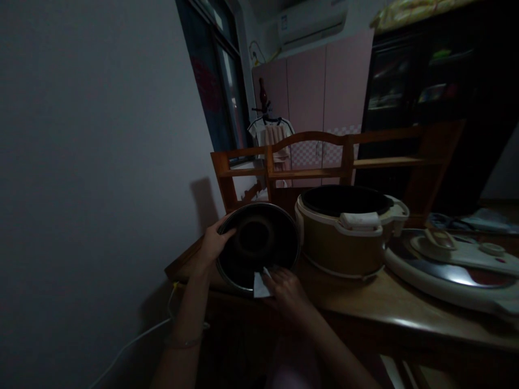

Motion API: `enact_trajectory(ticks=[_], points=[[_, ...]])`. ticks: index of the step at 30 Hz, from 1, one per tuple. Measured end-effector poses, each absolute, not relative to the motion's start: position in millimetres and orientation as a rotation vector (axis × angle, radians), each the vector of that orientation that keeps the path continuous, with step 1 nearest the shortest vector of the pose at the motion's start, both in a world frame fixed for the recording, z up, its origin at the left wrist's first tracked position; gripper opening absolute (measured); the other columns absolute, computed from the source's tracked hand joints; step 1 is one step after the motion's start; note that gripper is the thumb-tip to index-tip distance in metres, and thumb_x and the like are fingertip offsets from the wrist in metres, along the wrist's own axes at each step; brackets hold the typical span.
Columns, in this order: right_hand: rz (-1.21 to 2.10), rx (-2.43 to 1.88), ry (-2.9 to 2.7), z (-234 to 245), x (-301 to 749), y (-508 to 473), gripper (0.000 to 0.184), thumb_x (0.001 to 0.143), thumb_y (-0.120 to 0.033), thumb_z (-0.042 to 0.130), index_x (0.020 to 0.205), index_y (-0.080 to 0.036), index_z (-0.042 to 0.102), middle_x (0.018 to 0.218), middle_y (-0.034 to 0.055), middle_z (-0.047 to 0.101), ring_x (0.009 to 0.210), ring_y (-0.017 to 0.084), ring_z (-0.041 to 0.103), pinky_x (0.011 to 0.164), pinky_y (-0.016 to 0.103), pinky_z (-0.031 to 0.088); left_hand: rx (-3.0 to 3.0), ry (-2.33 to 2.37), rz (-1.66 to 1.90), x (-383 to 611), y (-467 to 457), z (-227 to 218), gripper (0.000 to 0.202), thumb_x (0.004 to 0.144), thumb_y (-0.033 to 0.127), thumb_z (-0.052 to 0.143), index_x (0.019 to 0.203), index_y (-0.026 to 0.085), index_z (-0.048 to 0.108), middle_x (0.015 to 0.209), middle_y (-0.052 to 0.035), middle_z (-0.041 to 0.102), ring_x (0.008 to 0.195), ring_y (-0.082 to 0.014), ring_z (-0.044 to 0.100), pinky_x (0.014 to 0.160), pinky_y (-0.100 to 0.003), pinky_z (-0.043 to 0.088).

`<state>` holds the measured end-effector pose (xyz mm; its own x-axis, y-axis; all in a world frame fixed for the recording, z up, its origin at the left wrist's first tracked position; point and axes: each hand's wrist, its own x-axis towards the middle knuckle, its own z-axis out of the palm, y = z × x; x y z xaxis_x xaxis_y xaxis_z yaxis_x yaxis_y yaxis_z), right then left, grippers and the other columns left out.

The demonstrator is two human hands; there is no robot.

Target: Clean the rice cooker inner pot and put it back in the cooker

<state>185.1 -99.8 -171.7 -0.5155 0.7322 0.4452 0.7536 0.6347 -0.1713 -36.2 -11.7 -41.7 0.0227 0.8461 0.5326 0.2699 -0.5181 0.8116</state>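
Observation:
A dark round inner pot stands tilted on its side at the table's left end, its opening facing me. My left hand grips its left rim, thumb over the edge. My right hand is closed on a small white folded tissue pressed against the pot's lower rim. Just to the right stands a gold and cream cooker body with its cavity open.
The cooker's white lid lies on the wooden table at the right. A wooden shelf rack stands behind. A grey wall fills the left; a white cord hangs below the table edge. Pink cupboards and a dark cabinet are farther back.

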Motion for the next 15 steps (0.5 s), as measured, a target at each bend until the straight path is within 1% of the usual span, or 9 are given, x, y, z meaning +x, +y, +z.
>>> enact_trajectory(ticks=[5,8,10,12,15], points=[[-0.066,-1.197,-2.402,-153.5,181.3,-90.8,0.051,0.082,-0.035,0.074,0.127,-0.015,0.059,0.115,0.0106,0.068,0.109,0.025,0.061,0.1,0.037,0.04,1.718,1.178,1.509,-53.7,12.7,-46.6,0.058,0.072,0.029,0.071,0.127,0.016,0.061,0.123,-0.011,0.069,0.112,-0.0266,0.064,0.108,-0.048,0.043],[-0.046,-1.214,-2.43,-148.3,180.0,-86.8,0.046,0.083,-0.034,0.072,0.124,-0.017,0.061,0.111,0.0088,0.069,0.104,0.024,0.063,0.096,0.036,0.042,1.748,1.186,1.466,-56.1,24.5,-45.1,0.059,0.072,0.031,0.073,0.127,0.017,0.061,0.124,-0.0103,0.068,0.114,-0.0265,0.063,0.109,-0.047,0.042],[0.01,-1.227,-2.44,-149.3,178.9,-85.4,0.047,0.084,-0.032,0.07,0.127,-0.019,0.059,0.113,0.0082,0.069,0.105,0.024,0.062,0.096,0.036,0.042,1.761,1.166,1.41,-54.4,30.2,-41.4,0.059,0.072,0.033,0.074,0.127,0.017,0.061,0.123,-0.0097,0.069,0.114,-0.0264,0.063,0.109,-0.046,0.043],[0.075,-1.238,-2.421,-153.5,177.6,-84.2,0.052,0.084,-0.031,0.068,0.132,-0.02,0.055,0.12,0.0075,0.067,0.11,0.024,0.061,0.099,0.036,0.04,1.766,1.155,1.364,-51.7,34.2,-37.1,0.056,0.072,0.034,0.074,0.125,0.017,0.063,0.122,-0.0094,0.069,0.113,-0.0268,0.064,0.108,-0.045,0.043],[0.133,-1.258,-2.383,-159.4,175.6,-81.4,0.058,0.084,-0.033,0.066,0.139,-0.021,0.05,0.128,0.0073,0.064,0.115,0.024,0.058,0.102,0.036,0.037,1.755,1.159,1.331,-49.7,38.9,-32.5,0.055,0.072,0.034,0.074,0.124,0.017,0.064,0.122,-0.0094,0.069,0.113,-0.0279,0.064,0.108,-0.045,0.044]])
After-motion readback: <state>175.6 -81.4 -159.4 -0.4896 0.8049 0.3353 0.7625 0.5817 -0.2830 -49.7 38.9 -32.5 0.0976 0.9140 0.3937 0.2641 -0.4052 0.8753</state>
